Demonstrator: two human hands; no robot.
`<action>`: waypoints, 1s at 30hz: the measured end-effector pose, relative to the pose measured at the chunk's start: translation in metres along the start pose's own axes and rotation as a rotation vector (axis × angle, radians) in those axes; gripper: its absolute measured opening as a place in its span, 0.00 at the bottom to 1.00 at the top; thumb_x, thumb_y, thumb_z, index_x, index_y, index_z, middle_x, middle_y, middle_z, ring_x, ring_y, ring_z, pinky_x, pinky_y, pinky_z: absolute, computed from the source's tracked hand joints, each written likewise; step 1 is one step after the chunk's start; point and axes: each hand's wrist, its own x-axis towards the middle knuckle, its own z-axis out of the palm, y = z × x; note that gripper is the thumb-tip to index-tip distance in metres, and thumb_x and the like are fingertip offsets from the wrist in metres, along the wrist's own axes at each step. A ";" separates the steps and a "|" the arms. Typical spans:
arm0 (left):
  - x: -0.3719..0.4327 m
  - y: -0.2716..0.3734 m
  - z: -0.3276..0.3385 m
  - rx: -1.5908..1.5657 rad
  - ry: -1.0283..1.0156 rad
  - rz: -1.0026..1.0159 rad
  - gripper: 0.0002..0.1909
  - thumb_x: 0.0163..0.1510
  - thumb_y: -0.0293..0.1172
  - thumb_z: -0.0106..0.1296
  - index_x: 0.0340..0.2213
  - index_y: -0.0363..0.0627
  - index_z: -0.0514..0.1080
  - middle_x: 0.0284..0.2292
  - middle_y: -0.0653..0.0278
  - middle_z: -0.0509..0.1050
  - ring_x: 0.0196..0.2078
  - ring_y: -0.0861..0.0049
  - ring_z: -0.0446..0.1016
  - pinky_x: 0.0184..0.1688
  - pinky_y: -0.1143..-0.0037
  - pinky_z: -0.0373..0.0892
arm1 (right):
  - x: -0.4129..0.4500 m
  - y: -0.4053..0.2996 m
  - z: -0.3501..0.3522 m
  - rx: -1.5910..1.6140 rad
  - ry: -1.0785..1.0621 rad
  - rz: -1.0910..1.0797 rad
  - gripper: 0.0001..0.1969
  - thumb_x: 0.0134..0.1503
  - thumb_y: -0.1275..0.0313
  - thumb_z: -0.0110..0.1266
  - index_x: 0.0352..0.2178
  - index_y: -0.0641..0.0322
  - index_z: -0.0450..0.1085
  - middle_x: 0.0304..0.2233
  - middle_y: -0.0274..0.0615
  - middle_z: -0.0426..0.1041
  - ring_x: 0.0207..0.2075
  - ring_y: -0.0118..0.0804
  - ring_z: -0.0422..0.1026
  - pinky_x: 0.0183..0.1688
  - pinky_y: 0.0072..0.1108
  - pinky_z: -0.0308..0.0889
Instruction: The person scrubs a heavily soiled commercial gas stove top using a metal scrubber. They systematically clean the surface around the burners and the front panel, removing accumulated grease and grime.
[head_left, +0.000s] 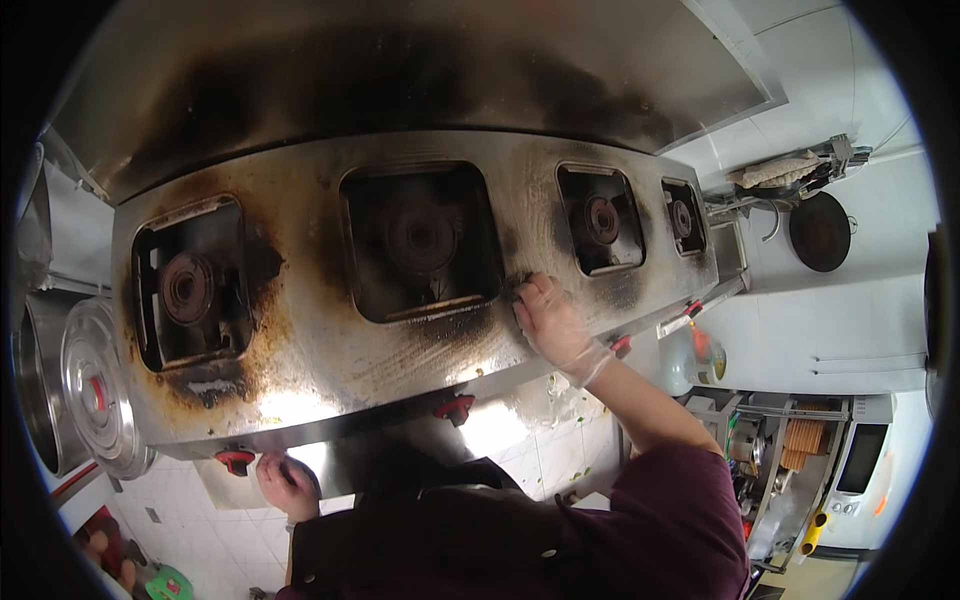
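Note:
A long stainless steel gas stove (307, 352) with several square burner wells lies before me, its top stained brown and black. My right hand (551, 319), in a clear plastic glove, is closed on a dark scrubbing pad (523, 289) pressed to the steel just right of the large burner well (421, 240). Wet streaks mark the metal around it. My left hand (289, 484) is curled near the front edge, beside a red stove knob (235, 461); whether it holds anything cannot be told. Cast burner heads (187, 287) sit inside the wells.
At the left a clear pot lid (97, 390) leans by a large metal pot (45, 375). More red knobs (454, 409) stick out along the front. A sooty steel backsplash (420, 82) rises behind. At the right hang a dark pan (820, 231) and a wire shelf (787, 480).

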 end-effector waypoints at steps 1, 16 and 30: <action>0.000 -0.001 0.001 -0.005 0.010 0.009 0.08 0.46 0.18 0.45 0.32 0.36 0.67 0.31 0.51 0.69 0.34 0.55 0.69 0.36 0.67 0.66 | -0.001 0.001 0.000 -0.006 -0.014 -0.014 0.08 0.50 0.75 0.48 0.33 0.64 0.66 0.35 0.51 0.68 0.34 0.52 0.70 0.34 0.35 0.67; 0.008 0.000 0.001 0.037 -0.076 0.025 0.09 0.46 0.17 0.45 0.33 0.36 0.66 0.31 0.51 0.68 0.35 0.55 0.68 0.37 0.65 0.65 | 0.085 0.032 0.011 -0.031 0.094 -0.020 0.06 0.47 0.77 0.49 0.30 0.62 0.66 0.30 0.47 0.68 0.30 0.48 0.70 0.30 0.33 0.67; -0.027 -0.047 0.013 0.391 0.086 0.188 0.06 0.45 0.17 0.44 0.29 0.37 0.66 0.30 0.53 0.68 0.34 0.57 0.68 0.35 0.67 0.66 | 0.194 -0.011 0.045 -0.348 -0.010 0.334 0.06 0.52 0.73 0.45 0.29 0.61 0.70 0.29 0.43 0.71 0.31 0.36 0.74 0.28 0.24 0.72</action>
